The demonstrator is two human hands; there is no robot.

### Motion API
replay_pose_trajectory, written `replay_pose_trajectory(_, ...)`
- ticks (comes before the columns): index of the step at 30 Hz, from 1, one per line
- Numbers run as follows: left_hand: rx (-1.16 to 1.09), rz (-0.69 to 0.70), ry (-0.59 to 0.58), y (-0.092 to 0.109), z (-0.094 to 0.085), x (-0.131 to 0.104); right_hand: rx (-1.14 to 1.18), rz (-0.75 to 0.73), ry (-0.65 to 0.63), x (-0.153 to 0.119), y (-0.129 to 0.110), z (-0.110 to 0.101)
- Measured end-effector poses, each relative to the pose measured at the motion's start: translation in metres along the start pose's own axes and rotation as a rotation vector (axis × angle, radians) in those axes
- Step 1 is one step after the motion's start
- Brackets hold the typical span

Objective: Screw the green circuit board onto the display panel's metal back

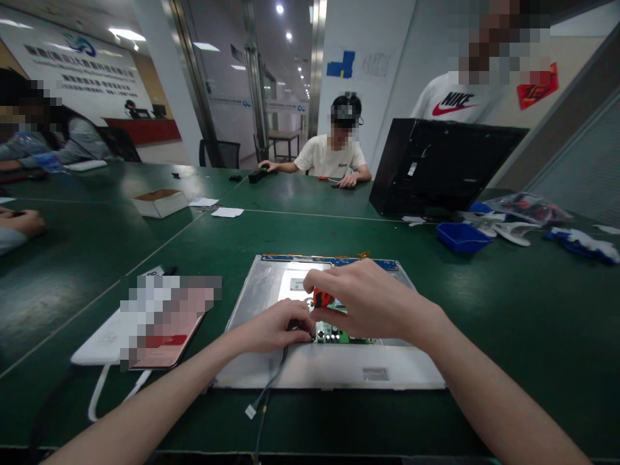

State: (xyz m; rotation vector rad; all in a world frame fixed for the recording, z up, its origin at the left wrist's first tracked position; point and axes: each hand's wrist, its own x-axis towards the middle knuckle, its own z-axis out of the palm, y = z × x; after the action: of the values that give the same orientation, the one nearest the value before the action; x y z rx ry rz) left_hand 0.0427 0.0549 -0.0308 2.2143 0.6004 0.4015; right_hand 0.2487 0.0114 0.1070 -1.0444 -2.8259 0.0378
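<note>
A flat metal display panel [334, 367] lies before me on the green table, with a green circuit board [334, 334] on its back. My right hand [371, 300] grips the red and black handle of a screwdriver [322, 298] above the board; its tip is hidden. Close beside it, my left hand [285, 325] has its fingers pinched together at the board's left edge, and what they hold is hidden. A thin dark cable [276, 378] with a white connector [250, 411] runs from under the left hand over the panel's front edge.
Left of the panel lie a phone [191, 323] and a white device [104, 342] with a white cable. Farther back are an open box [159, 203], a black monitor housing [445, 168] and a blue tray [462, 237]. Co-workers sit across and at left; another person stands behind the housing.
</note>
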Motion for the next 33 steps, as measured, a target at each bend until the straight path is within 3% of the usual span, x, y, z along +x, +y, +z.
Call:
replay_pose_trajectory(27, -0.031, 0.001, 0.006, -0.0011, -0.0006, 0.0009, 0.064, -0.012, 0.01, -0.004, -0.001, -0.0031)
replay_pose_trajectory(33, -0.018, -0.023, 0.004, 0.0005, -0.0012, 0.0007, -0.008, 0.02, 0.028, -0.0016, -0.0014, -0.0006)
